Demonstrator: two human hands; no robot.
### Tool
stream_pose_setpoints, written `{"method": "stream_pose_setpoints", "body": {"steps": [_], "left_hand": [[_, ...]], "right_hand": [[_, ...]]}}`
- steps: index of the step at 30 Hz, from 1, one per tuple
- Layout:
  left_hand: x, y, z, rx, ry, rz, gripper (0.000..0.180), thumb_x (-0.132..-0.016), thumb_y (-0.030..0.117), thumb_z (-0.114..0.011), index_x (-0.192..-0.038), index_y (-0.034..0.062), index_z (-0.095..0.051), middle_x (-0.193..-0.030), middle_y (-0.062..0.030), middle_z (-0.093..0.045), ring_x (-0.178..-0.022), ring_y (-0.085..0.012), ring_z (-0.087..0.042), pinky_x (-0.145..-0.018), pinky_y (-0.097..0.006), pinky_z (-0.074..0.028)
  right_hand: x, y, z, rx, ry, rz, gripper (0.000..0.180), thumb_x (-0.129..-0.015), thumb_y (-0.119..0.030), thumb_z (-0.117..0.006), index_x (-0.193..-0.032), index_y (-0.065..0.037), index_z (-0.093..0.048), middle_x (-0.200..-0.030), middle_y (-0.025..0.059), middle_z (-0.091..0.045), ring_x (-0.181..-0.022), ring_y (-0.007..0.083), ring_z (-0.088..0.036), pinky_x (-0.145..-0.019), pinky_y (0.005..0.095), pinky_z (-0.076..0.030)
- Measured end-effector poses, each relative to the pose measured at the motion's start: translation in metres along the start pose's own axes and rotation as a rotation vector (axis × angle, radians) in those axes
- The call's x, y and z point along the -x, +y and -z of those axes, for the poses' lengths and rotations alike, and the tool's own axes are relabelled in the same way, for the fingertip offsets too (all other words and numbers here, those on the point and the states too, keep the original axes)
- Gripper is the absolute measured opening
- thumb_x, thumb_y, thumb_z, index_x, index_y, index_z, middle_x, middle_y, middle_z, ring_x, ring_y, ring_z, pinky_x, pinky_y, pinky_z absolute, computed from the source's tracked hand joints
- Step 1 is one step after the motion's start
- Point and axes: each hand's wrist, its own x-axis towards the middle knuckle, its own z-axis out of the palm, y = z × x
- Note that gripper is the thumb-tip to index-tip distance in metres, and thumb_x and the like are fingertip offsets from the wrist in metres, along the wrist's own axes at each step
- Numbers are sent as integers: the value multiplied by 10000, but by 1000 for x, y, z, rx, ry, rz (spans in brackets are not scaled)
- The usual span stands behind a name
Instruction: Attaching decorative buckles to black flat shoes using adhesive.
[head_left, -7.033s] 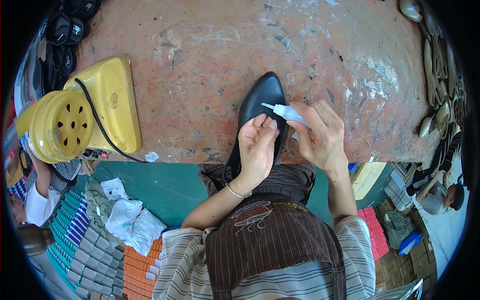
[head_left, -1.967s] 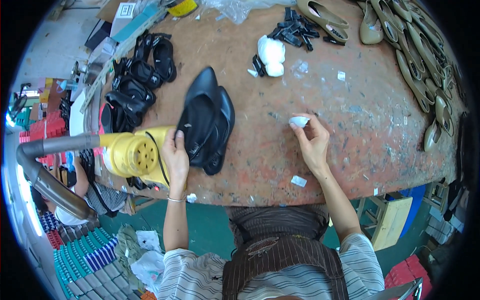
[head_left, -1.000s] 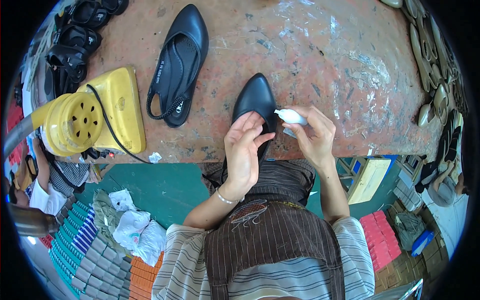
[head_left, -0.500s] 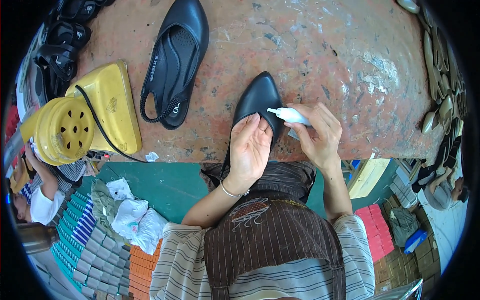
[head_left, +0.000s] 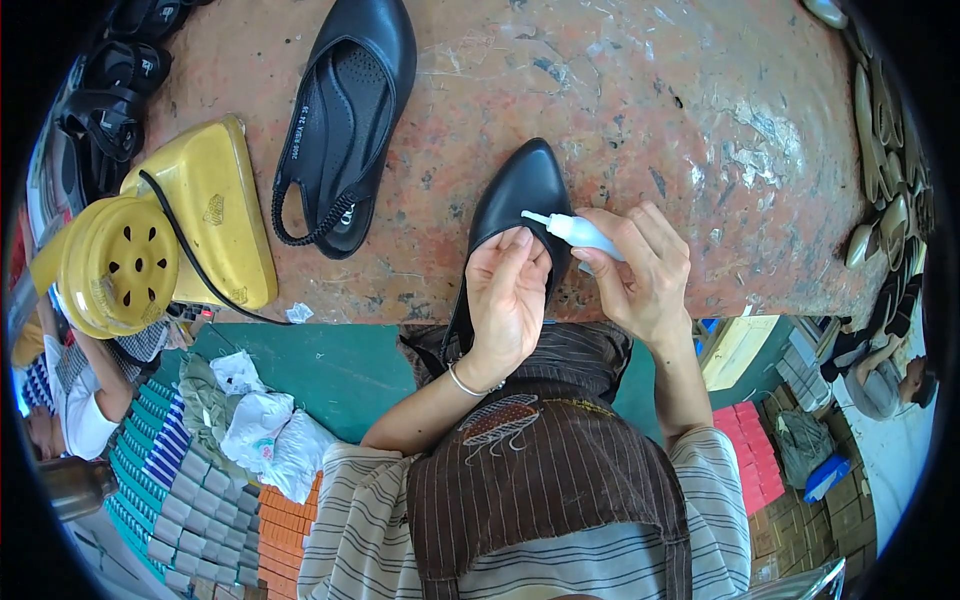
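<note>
Bench [head_left: 640,120]: worn reddish-brown top, scuffed and flecked with pale residue, its near edge running nine to three.
Slingback [head_left: 350,115]: black, sole down at eleven, toe toward twelve.
Pointed black shoe [head_left: 528,188]: between twelve and one, toe over the bench, back end past its near edge.
Yellow base [head_left: 225,215]: between nine and ten, black cord [head_left: 192,243] across it.
Scrap [head_left: 299,313]: small, pale, nine o'clock, at the near edge.
Black sandals [head_left: 108,128]: clustered at ten.
Tan flats [head_left: 891,215]: heaped toward two.
</note>
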Motion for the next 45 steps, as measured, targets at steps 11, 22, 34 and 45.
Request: {"method": "stream_pose_setpoints", "body": {"steps": [11,22,34,45], "left_hand": [[1,0,-1,-13,5,-18,94,-948,32,-511,-858,31,-541,-821,26,-476,-800,-67,-460,-799,-241,-415],[0,0,-1,-2,-13,-17,102,-945,34,-511,-845,30,-534,-816,22,-472,-799,-70,-456,-779,-243,-407],[2,0,-1,1,-8,-20,102,-940,26,-508,-839,26,-519,-823,19,-462,-806,-75,-454,-801,-254,-410],[1,1,-3,-5,11,-14,127,-940,31,-513,-814,46,-508,-808,26,-462,-795,-68,-456,-790,-242,-406]], "right_hand": [[-3,-1,-1,74,-33,14,241,-738,-140,-725,-940,-32,-650,-711,73,-573,-635,240,-543,-532,338,-451],[-8,-6,3,77,-60,14,229,-714,-106,-730,-912,-19,-652,-715,83,-579,-622,245,-524,-543,339,-435],[-12,-11,8,106,-116,5,219,-722,-106,-720,-908,-23,-640,-723,91,-581,-646,261,-537,-558,355,-459],[-10,-9,13,120,-136,-9,210,-717,-98,-720,-896,-22,-643,-726,91,-588,-641,262,-539,-559,360,-459]]}}
